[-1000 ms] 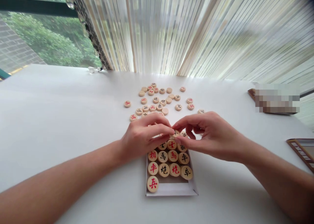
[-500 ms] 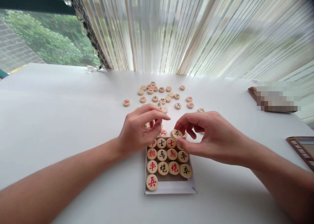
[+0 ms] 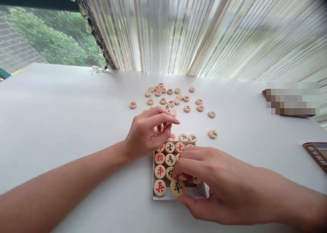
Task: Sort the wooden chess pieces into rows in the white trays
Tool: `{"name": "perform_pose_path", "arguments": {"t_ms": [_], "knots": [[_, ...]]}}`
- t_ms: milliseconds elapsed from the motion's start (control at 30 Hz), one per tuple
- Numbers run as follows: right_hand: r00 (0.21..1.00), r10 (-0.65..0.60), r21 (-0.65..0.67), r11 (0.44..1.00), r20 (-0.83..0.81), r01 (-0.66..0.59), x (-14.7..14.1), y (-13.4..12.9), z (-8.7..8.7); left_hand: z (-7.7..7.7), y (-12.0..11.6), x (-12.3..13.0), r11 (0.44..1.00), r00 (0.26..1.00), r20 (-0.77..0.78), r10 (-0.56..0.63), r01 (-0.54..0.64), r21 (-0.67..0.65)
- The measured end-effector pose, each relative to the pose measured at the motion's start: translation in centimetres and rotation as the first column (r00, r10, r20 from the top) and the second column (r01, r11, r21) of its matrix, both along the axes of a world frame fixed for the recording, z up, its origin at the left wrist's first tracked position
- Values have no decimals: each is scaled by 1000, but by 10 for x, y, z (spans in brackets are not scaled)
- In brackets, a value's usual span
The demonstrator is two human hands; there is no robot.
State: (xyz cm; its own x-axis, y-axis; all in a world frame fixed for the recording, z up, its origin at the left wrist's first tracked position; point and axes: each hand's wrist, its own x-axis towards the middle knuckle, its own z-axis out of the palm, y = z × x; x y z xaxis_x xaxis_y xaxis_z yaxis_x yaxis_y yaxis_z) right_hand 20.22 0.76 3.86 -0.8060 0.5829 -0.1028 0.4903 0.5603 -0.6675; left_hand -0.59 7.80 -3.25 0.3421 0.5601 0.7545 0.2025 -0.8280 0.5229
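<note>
Pale striped curtains fill the top of the frame behind a white table, with green foliage showing through the window at upper left. Below centre, a shallow white tray holds round wooden pieces in rows that run across the picture. At its lower edge, the right hand has a black-marked disc pinched, thumb at its lower right and a fingertip at its upper edge. This disc lies left of the palm and low in the frame, level with a red-marked disc at the tray's lower left corner; the two stand apart, a strip of tray floor between them. Being round, it has no long axis; its marked face is turned up towards the camera. Whether its underside touches the tray cannot be told. Clearly the right is the nearer hand: the left hand hangs higher in the picture, over the tray's upper left corner, fingers loosely bent, index finger reaching out and well apart from the thumb, with no piece visible in its grasp. Beyond it, loose pieces scatter over the middle of the frame, while a brown-edged object is cut off at the right border.
</note>
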Motion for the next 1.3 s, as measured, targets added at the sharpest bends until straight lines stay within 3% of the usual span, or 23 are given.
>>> {"name": "perform_pose_path", "arguments": {"t_ms": [267,667,1000,1300], "knots": [[992,46,-48,998,116,-41,-5,-2,-7,-1,0,-1,1000,1000,-9,6,-6,-16],[991,71,36,996,110,-75,-6,-5,-12,1,0,1,1000,1000,-8,-4,4,-6],[988,89,94,990,125,-101,-2,-4,-7,0,0,1,1000,1000,-10,-5,5,-7],[984,126,57,989,124,-134,-2,-2,1,0,0,0,1000,1000,-12,6,-6,-7]]}}
